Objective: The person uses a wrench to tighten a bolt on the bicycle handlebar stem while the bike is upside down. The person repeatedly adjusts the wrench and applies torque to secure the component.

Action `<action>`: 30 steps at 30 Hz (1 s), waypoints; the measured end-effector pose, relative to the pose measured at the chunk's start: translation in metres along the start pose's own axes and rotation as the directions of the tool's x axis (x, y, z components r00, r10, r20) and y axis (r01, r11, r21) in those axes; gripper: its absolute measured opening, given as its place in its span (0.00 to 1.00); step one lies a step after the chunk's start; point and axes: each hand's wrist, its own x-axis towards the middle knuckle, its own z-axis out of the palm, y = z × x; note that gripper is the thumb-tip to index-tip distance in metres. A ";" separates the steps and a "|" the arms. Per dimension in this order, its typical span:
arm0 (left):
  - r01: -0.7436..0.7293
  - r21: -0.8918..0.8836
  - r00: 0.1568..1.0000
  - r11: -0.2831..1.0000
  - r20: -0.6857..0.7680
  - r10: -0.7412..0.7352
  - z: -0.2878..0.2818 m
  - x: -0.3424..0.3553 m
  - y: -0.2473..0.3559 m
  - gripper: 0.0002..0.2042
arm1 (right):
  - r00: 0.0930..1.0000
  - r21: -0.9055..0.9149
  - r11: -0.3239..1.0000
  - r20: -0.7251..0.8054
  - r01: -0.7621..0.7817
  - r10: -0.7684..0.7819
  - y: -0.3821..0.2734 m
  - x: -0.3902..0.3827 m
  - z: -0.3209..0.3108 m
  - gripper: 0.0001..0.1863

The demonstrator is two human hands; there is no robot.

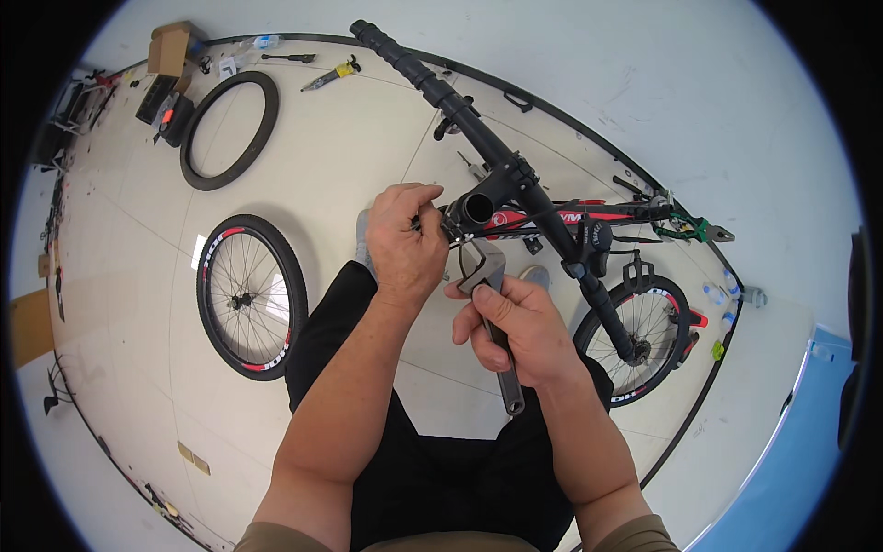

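Note:
An adjustable wrench (499,345) of grey metal is gripped in my right hand (529,336), its handle pointing down and its jaw end up. My left hand (405,248) is closed just left of the wrench's jaw. Its fingers curl at a small dark part beside the bicycle frame's front end, and what they pinch is mostly hidden. Right beside those fingers is a round open black tube end (477,208). The red and black bicycle frame (570,219) lies beyond, with a long black handlebar (478,133) crossing it diagonally.
A loose wheel (292,313) and a bare tyre (269,120) stand at the left. The bicycle's other wheel (674,354) is at the right. Green-handled pliers (708,232) lie near the right wall. A yellow-marked tool (333,74) and an open cardboard box (169,51) are at the back.

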 end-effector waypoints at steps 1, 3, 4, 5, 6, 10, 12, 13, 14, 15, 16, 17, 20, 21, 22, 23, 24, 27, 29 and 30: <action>-0.005 0.002 1.000 1.000 -0.002 0.005 0.000 0.000 0.000 0.08 | 1.000 -0.021 1.000 -0.008 0.010 -0.010 0.000 0.000 -0.001 0.15; -0.004 -0.002 1.000 1.000 -0.005 0.004 0.000 0.000 0.000 0.08 | 0.999 -0.055 0.998 -0.023 0.026 -0.028 0.001 0.002 -0.002 0.15; -0.004 -0.004 1.000 1.000 -0.006 0.004 0.000 0.000 0.000 0.08 | 0.999 -0.068 0.997 -0.028 0.033 -0.035 0.003 0.003 -0.003 0.15; -0.013 0.011 1.000 1.000 0.000 0.013 -0.001 0.000 0.000 0.08 | 0.999 -0.081 0.996 -0.034 0.039 -0.042 0.004 0.003 -0.004 0.15; -0.022 0.026 1.000 0.999 0.008 0.022 -0.002 0.001 0.001 0.07 | 0.998 -0.085 0.995 -0.032 0.045 -0.048 0.004 0.004 -0.004 0.15; -0.028 0.041 1.000 0.999 0.012 0.027 -0.002 0.001 0.002 0.06 | 0.996 -0.135 0.988 -0.040 0.078 -0.084 0.006 0.005 -0.003 0.15; -0.021 0.034 1.000 0.999 0.018 0.020 -0.002 0.000 0.002 0.06 | 0.992 -0.179 0.979 -0.056 0.099 -0.111 0.009 0.007 -0.003 0.15; -0.018 0.030 1.000 0.999 0.022 0.017 -0.002 0.000 0.002 0.06 | 0.990 -0.202 0.973 -0.065 0.110 -0.126 0.010 0.008 -0.003 0.15; -0.019 0.032 1.000 0.999 0.024 0.019 -0.003 0.000 0.002 0.06 | 0.987 -0.225 0.967 -0.075 0.121 -0.141 0.010 0.008 -0.003 0.14; -0.021 0.033 0.999 0.999 0.025 0.020 -0.003 0.001 0.002 0.06 | 0.986 -0.231 0.964 -0.069 0.131 -0.150 0.010 0.009 -0.002 0.14; -0.022 0.035 0.999 0.999 0.026 0.021 -0.003 0.001 0.002 0.06 | 0.985 -0.237 0.961 -0.063 0.140 -0.160 0.009 0.009 -0.002 0.14; -0.022 0.035 0.999 0.999 0.026 0.021 -0.003 0.001 0.002 0.06 | 0.984 -0.244 0.958 -0.058 0.150 -0.169 0.009 0.009 -0.002 0.13; -0.018 0.034 0.999 0.999 0.027 0.017 -0.002 0.000 0.000 0.06 | 0.989 -0.250 0.960 -0.048 0.125 -0.142 0.004 0.009 -0.003 0.13; -0.016 0.034 0.999 0.999 0.029 0.015 -0.002 -0.001 0.000 0.06 | 0.988 -0.257 0.957 -0.045 0.131 -0.147 0.004 0.010 -0.003 0.13; -0.013 0.034 0.999 0.999 0.030 0.012 -0.002 -0.001 0.000 0.06 | 0.987 -0.265 0.955 -0.043 0.136 -0.152 0.004 0.010 -0.003 0.13; -0.016 0.022 1.000 1.000 0.015 0.016 -0.001 -0.001 0.000 0.07 | 0.987 -0.273 0.952 -0.040 0.141 -0.157 0.004 0.010 -0.004 0.13; -0.020 0.011 1.000 1.000 0.000 0.020 0.000 0.000 -0.001 0.08 | 0.984 -0.294 0.944 -0.051 0.148 -0.170 0.005 0.010 -0.003 0.12; -0.018 -0.004 1.000 1.000 -0.012 0.018 0.001 -0.001 -0.002 0.09 | 0.942 -0.489 0.839 -0.094 0.238 -0.322 0.011 0.012 -0.002 0.10; -0.017 0.001 1.000 1.000 0.002 0.017 0.001 -0.001 -0.001 0.08 | 0.828 -0.752 0.574 -0.068 0.324 -0.557 0.022 0.015 -0.003 0.08; -0.018 0.008 1.000 1.000 0.010 0.018 -0.001 0.000 0.000 0.07 | 0.802 -0.795 0.516 -0.063 0.319 -0.594 0.022 0.015 -0.001 0.08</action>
